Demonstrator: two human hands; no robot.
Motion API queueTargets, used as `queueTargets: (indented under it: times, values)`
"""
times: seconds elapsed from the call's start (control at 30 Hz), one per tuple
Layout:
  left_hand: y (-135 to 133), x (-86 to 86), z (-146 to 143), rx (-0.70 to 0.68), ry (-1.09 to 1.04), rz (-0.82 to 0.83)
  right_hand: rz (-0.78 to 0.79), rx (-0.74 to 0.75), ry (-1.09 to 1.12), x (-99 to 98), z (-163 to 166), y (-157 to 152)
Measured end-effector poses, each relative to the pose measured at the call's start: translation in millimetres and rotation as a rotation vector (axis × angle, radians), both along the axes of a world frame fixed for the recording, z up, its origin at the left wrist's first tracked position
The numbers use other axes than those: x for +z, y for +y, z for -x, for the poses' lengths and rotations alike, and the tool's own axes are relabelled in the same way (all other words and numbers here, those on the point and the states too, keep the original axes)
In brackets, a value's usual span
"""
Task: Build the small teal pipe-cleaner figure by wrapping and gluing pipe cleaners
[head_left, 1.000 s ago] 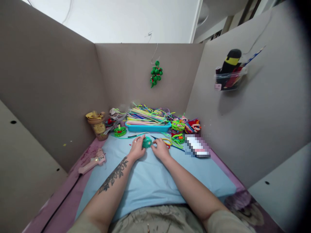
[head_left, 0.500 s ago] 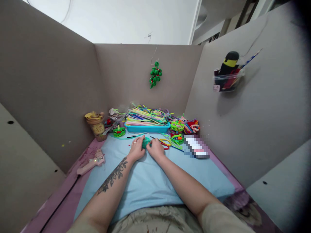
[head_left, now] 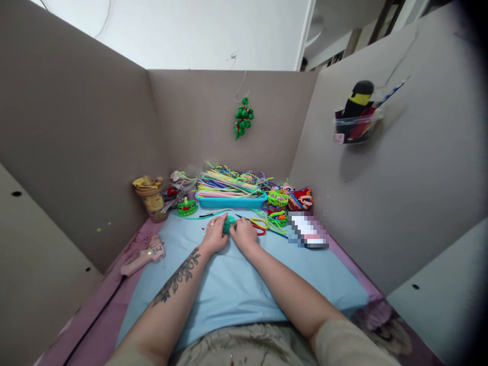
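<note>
- A round, teal, fuzzy piece (head_left: 229,224), apparently wound from chenille stem, is between the two hands, near the middle of the light-blue cloth (head_left: 305,277) on the tabletop.
- The left hand (head_left: 216,233) has its grip curled around the left side of the piece, pinching it between thumb and fingers.
- The right hand (head_left: 244,234) sits against the other side, thumb on the teal edge; its other fingertips are hidden, so I cannot tell whether that grip is pinching or merely pressing.
- For this close handling, I would let the left hand steady the piece with light pressure so the pile is not crushed, and let the right fingertips work in small moves at the edge.
- Scissors (head_left: 262,222) with yellow and red handles lie just beside the right hand, blades towards the piece; it would be wise to mind that tip.
- The blue tray (head_left: 232,203) behind the hands is heaped above its rim with chenille stems (head_left: 229,183) in pink, yellow, blue and green.
- At the left, a tan cup (head_left: 150,204) has crumpled yellowish material (head_left: 147,181) poking out of its top.
- On the right panel hangs a clear tub (head_left: 358,121) holding a black bottle (head_left: 360,99) with a yellow band, something red and a slim blue patterned stick (head_left: 393,93).
</note>
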State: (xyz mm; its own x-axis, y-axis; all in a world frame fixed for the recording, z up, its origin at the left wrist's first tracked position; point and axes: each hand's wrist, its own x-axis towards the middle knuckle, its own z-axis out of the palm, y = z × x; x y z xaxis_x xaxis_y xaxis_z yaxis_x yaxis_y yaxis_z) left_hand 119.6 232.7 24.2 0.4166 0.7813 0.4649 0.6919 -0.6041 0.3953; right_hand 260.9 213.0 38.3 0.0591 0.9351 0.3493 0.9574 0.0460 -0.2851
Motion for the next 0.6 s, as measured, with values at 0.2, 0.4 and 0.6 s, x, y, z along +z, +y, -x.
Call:
queueTargets:
  times: [0.2,0.4,0.6]
  values:
    - [0.4,0.1,0.0,-0.009,-0.007,0.02,0.034,0.016,0.003,3.1,-0.6,-1.1]
    - [0.4,0.0,0.2,-0.005,0.005,0.023,0.034,0.017,0.003,5.0,-0.2,-2.4]
    - [0.2,0.3,-0.2,-0.011,0.001,0.024,0.025,0.018,-0.004,3.1,-0.3,-0.8]
